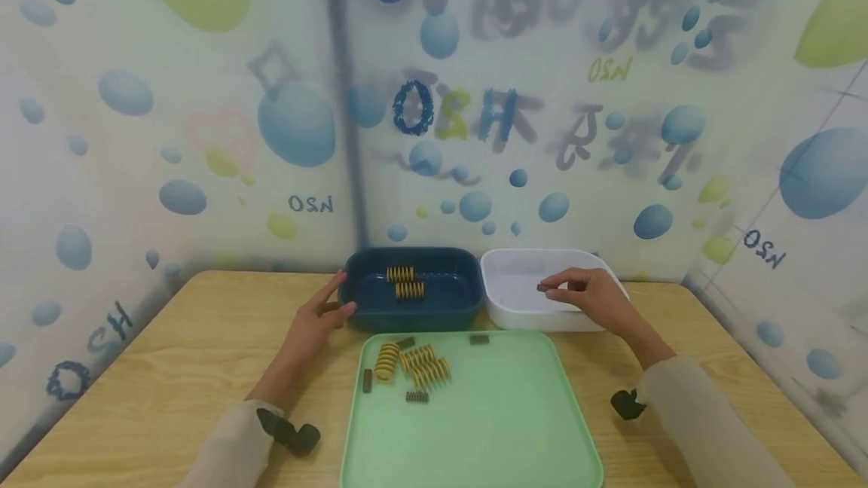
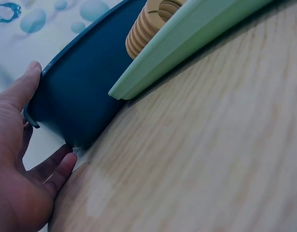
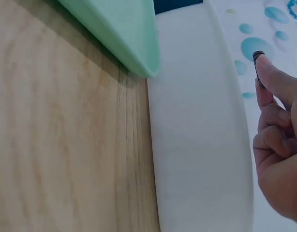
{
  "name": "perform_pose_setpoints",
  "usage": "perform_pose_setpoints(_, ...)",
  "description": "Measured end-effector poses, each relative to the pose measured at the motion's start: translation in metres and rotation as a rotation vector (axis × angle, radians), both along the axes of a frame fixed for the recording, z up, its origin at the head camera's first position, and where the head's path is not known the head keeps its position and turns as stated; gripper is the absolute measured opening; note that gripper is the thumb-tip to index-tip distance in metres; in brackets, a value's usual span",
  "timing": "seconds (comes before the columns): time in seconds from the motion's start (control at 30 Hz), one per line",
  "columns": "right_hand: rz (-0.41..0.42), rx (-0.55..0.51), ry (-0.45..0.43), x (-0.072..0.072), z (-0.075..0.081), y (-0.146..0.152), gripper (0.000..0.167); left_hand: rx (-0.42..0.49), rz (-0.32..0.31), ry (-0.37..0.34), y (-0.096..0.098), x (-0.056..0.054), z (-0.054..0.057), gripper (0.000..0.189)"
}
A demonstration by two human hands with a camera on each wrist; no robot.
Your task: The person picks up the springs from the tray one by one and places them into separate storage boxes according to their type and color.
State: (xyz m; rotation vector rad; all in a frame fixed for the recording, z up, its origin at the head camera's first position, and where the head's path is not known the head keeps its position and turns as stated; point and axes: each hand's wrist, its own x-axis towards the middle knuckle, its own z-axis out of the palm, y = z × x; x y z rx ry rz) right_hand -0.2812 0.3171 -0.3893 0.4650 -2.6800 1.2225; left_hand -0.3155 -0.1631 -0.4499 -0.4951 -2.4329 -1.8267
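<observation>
My right hand (image 1: 600,301) pinches a small dark spring (image 3: 258,54) between thumb and fingertip, above the white bin (image 1: 542,320). The other fingers of that hand are curled in the right wrist view. With spread fingers, my left hand (image 1: 316,322) touches the left end of the dark blue bin (image 1: 414,321). Two yellow springs (image 1: 410,291) lie inside the blue bin. On the light green tray (image 1: 502,420), three larger yellow springs (image 1: 387,362) are grouped near the far left corner. Several small dark springs (image 1: 417,397) lie around them, one farther right by the far edge.
Both bins stand side by side behind the tray on a wooden table (image 1: 203,352). A patterned curtain (image 1: 434,202) rises right behind the bins. In the left wrist view, the tray's raised edge (image 2: 163,60) sits close to the blue bin.
</observation>
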Motion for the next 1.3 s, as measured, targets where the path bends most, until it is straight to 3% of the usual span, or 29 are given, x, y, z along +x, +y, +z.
perform_pose_setpoints(0.77,0.048,0.083,-0.178,-0.047,-0.003,-0.006,0.023,0.023,-0.008,0.004,0.002,0.003,0.003,0.063)
perform_pose_setpoints(0.9,0.073,0.066,-0.212,-0.047,0.001,-0.011,0.024,0.043,-0.022,-0.017,0.004,0.011,0.014,0.064)
perform_pose_setpoints(1.0,0.065,0.066,-0.256,-0.054,-0.006,-0.01,0.023,0.052,-0.024,-0.025,0.005,0.01,0.012,0.064)
perform_pose_setpoints(1.13,0.051,0.123,-0.296,-0.069,-0.021,-0.003,0.019,0.036,-0.008,-0.012,0.002,0.001,-0.002,0.064)
perform_pose_setpoints(1.3,0.052,0.176,-0.313,-0.079,-0.025,-0.006,0.017,0.01,0.012,0.005,0.0,0.0,-0.003,0.065)
